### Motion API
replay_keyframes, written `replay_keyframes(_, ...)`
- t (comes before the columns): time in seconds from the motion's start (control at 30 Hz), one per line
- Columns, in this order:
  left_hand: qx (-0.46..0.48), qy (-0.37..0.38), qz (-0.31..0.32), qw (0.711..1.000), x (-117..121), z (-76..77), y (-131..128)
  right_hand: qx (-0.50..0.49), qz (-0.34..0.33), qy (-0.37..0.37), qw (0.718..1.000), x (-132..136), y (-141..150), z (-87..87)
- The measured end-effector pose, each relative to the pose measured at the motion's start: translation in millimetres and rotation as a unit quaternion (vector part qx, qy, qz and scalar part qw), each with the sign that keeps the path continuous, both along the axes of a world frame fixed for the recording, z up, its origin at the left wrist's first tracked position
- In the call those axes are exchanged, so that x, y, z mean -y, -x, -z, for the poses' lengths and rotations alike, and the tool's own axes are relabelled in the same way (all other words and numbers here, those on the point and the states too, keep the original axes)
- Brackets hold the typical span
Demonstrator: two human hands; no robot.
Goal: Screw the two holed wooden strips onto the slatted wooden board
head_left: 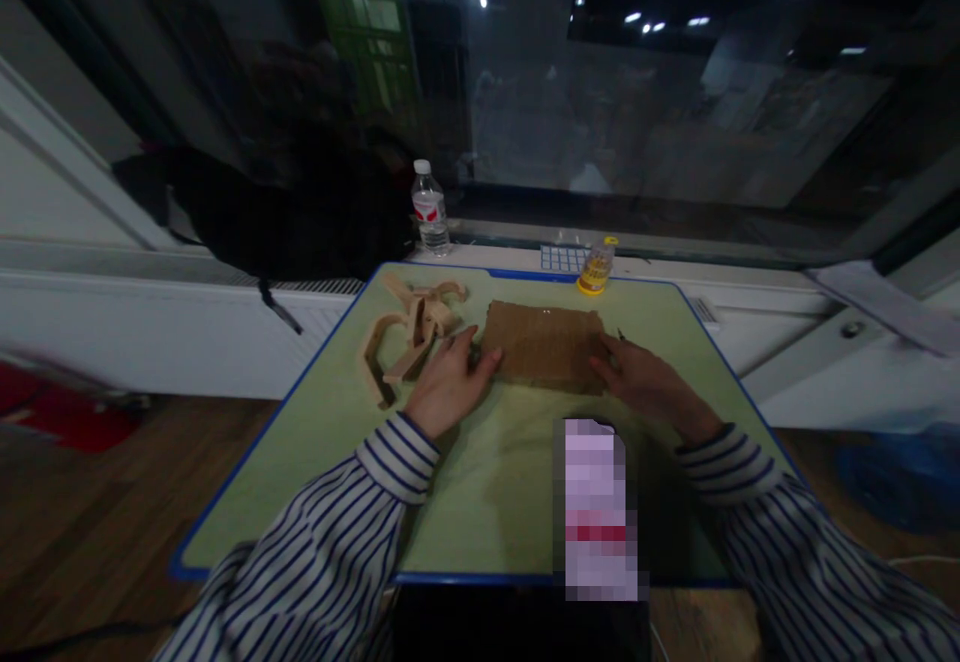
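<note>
Touching the two short ends of a flat brown cardboard piece [543, 344], our left hand [448, 384] and right hand [646, 380] are apart; we can't tell how tightly they grip. The cardboard looks light, stiff and not slippery, but might bend if squeezed, so its ends seem good to hold. Our left thumb spreads from its fingers; our right fingers curl inward. The cardboard is over the far half of a pale green table with a blue edge [322, 472]. Curvy tan wooden pieces [440, 318] lie beside our left hand.
</note>
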State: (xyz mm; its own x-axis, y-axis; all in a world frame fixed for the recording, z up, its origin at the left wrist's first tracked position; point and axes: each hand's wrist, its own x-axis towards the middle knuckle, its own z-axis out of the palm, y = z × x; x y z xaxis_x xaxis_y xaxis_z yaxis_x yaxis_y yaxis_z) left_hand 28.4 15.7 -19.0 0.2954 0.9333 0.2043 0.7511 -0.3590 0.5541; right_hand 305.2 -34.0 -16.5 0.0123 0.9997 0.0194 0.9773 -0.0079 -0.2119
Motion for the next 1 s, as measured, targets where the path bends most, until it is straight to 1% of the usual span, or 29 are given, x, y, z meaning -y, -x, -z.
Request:
replay_keyframes(0.13, 0.017, 0.029, 0.057, 0.998, 7, 4.3, -1, 0.002, -0.017, -0.004, 1.0, 5, -2, -2.2)
replay_keyframes(0.23, 0.026, 0.031, 0.081, 0.996, 13, 2.7, 0, 0.002, -0.025, -0.005, 1.0, 14, 0, -5.4)
replay_keyframes(0.3, 0.031, 0.038, 0.092, 0.995, 16, 0.7, 1, 0.004, -0.019, -0.009, 1.0, 18, -2, -8.1)
replay_keyframes(0.37, 0.037, 0.043, 0.088, 0.994, 18, 0.3, 2, 0.011, 0.005, -0.02, 1.0, 20, -9, -10.3)
replay_keyframes(0.43, 0.042, 0.042, 0.069, 0.996, 18, 2.2, 3, 0.024, 0.051, -0.037, 0.998, 19, -20, -10.3)
replay_keyframes(0.5, 0.043, 0.039, 0.049, 0.997, 17, 5.7, 3, 0.044, 0.108, -0.054, 0.992, 18, -31, -7.0)
replay_keyframes(0.57, 0.042, 0.042, 0.047, 0.997, 16, 9.1, 2, 0.056, 0.129, -0.045, 0.989, 18, -38, -0.9)
replay_keyframes(0.67, 0.041, 0.046, 0.054, 0.997, 15, 11.9, 2, 0.055, 0.123, -0.021, 0.991, 22, -37, 8.8)
replay_keyframes(0.73, 0.042, 0.042, 0.043, 0.997, 15, 12.1, 1, 0.051, 0.117, -0.011, 0.992, 26, -33, 12.6)
replay_keyframes(1.0, 0.044, 0.036, 0.028, 0.998, 15, 11.0, -2, 0.063, 0.126, 0.005, 0.99, 40, -30, 14.7)
